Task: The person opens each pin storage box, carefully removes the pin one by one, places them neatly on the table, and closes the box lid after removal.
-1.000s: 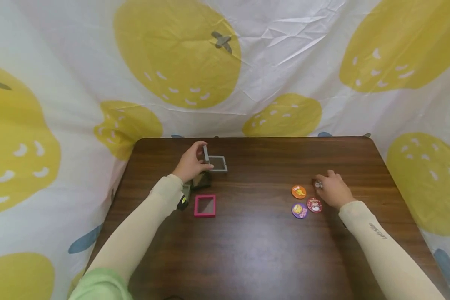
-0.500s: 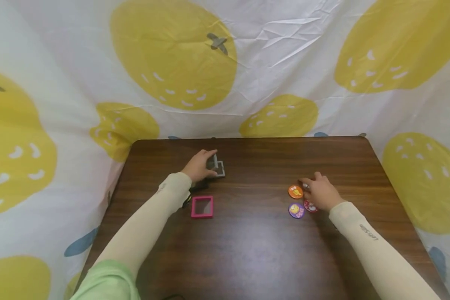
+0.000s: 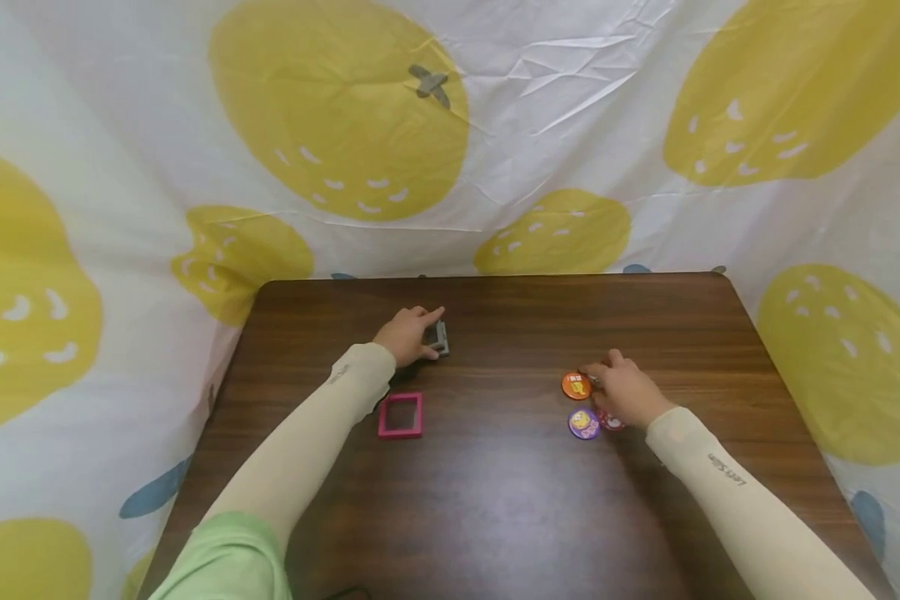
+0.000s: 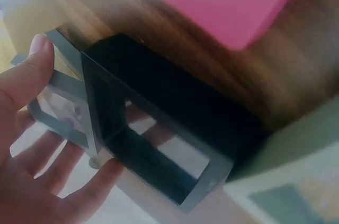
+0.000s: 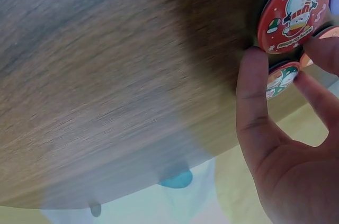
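My left hand (image 3: pixel 407 336) holds a small grey hinged frame (image 4: pixel 69 83), thumb on one side and fingers on the other, its two halves folded close together. A black open frame (image 4: pixel 180 86) stands beside it in the left wrist view, hidden by the arm in the head view. On the right, my right hand (image 3: pixel 628 392) pinches a round green-and-red button badge (image 5: pixel 282 80) low over the table. Close by lie a red snowman badge (image 5: pixel 294 12), an orange badge (image 3: pixel 576 385) and a purple badge (image 3: pixel 583 423). The hand partly covers the red one in the head view.
A pink frame (image 3: pixel 382 417) lies in front of the left hand. A pale green frame (image 4: pixel 291 147) stands next to the black one. Both rest on a brown wooden table (image 3: pixel 495 500), with a lemon-print cloth (image 3: pixel 510 150) hanging behind.
The left hand has folded the upright half of the grey frame down towards the other half. The right hand has carried its badge leftward, close to the orange one.
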`<action>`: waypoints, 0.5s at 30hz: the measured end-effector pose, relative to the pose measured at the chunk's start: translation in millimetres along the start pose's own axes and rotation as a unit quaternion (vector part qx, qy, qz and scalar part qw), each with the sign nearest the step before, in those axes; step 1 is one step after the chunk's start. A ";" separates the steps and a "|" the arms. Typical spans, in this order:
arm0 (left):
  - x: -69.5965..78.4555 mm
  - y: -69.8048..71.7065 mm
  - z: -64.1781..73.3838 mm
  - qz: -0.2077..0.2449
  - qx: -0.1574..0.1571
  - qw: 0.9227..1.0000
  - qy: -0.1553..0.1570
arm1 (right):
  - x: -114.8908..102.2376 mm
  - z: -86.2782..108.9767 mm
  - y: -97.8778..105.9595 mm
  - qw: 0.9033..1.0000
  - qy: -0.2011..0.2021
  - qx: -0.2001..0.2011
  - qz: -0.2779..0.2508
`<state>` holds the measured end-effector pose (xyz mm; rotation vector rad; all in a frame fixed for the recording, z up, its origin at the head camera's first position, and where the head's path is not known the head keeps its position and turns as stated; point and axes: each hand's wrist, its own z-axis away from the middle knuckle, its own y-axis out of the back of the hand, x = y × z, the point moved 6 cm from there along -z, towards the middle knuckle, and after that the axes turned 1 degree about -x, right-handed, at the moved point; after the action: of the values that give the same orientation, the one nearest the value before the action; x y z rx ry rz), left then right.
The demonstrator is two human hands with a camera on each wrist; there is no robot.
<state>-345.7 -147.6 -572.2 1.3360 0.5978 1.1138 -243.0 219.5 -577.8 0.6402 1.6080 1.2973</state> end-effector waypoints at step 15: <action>12.0 -5.9 -0.7 -0.077 -0.013 0.997 0.025 | -5.4 4.2 -1.5 1.000 -0.007 0.002 -0.002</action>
<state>-339.8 -135.8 -575.1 1.2211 0.7091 1.0286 -236.7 216.4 -577.4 0.6483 1.5996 1.2844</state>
